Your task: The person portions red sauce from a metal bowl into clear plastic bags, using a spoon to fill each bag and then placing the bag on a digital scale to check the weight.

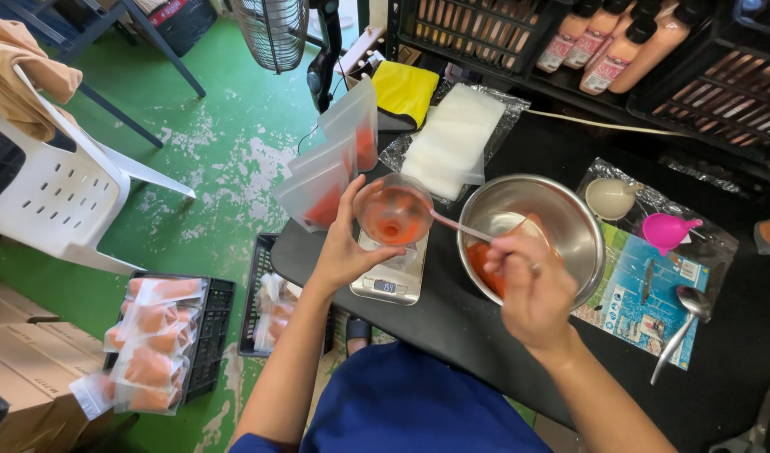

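- The left hand [343,252] is curled round the side of a clear funnel [393,211] smeared with orange paste, holding it above a small digital kitchen scale [391,281] at the near edge of the black surface [737,335].
- The right hand [532,289] is closed in a pinch on a thin pink-handled utensil [460,226], whose far end reaches into the funnel; what kind of tip it has cannot be told.
- That hand hovers over a stainless steel bowl [569,218] holding orange paste, just to the right of the scale.
- Just left of the funnel, several frosted pouches [330,164] with orange filling stand tilted against one another at the surface's left end.
- Behind the funnel lies a stack of empty white pouches [452,138] in clear wrap, with a yellow cloth [406,88] beyond it.
- To the right of the bowl, on a plastic sheet, lie a cream funnel [611,199], a pink funnel [666,231] and a metal spoon [683,323].
- On the green floor [225,151], black crates [213,335] hold filled orange pouches beside a white plastic chair [57,193].
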